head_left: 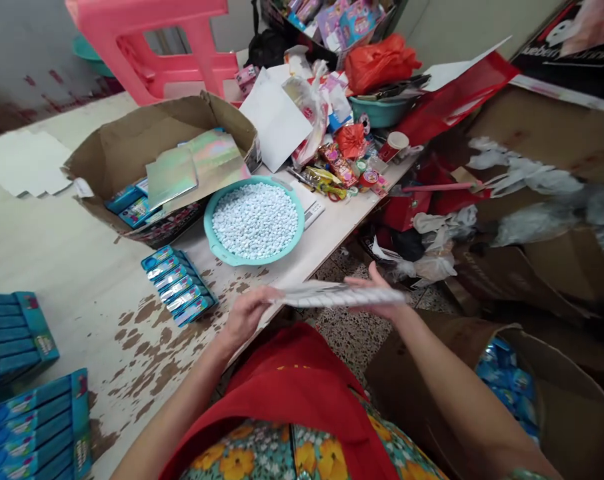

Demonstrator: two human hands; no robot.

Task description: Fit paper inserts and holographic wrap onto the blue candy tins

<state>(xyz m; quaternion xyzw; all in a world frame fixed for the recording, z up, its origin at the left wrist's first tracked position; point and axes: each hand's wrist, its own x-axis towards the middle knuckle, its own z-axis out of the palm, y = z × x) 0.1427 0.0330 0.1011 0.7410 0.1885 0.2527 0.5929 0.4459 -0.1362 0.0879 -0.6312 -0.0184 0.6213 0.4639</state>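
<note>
A flat white sheet-like piece (332,295) hangs level in front of my red apron, seen nearly edge-on and blurred, with faint stripes along its near edge. My left hand (249,312) pinches its left end. On the other end is my right hand (377,297), its thumb raised above the piece and the palm behind it; some fingers are hidden. Nearest on the table, a turquoise basin (212,243) holds many small pale pellets. To its left lies a row of small blue boxes (179,283).
An open cardboard box (102,143) with shiny cards (172,177) stands behind the blue row. Blue display packs (37,427) fill the table's left front. Mixed wrappers and a paper cup (395,145) crowd the far end. A carton of blue packets (507,387) is at right.
</note>
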